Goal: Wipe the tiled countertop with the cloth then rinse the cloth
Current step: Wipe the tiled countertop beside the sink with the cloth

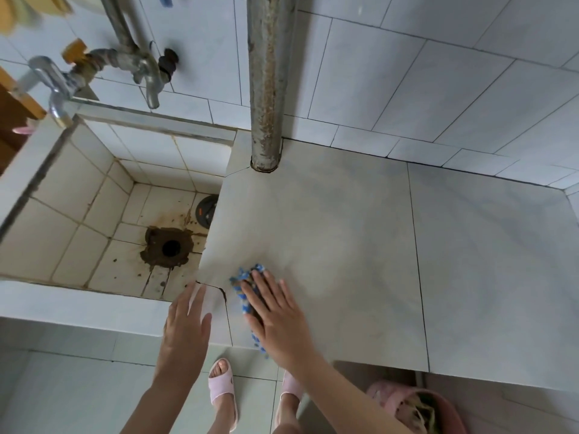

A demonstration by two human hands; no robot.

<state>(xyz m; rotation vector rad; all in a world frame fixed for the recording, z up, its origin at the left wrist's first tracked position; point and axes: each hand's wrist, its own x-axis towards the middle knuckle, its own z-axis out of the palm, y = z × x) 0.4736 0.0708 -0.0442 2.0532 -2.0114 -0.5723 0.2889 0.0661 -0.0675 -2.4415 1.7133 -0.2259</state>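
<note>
Pressing flat with the right hand (279,317), fingers straight and slightly spread, onto the blue-and-white cloth (242,284), at about 7 o'clock on the counter (344,230) near its front edge. Holding the left hand (186,321) open, fingers straight, gripping nothing, over the cracked corner tile (216,303) at 9 o'clock of the cloth; contact unclear. Farther out at 10 o'clock, a stained tiled sink (78,211) with a dark drain (170,248); at 12 o'clock, a rusty upright pipe (269,83) entering the counter. Down at 5 o'clock, a pink basket (391,399) under the counter's edge.
</note>
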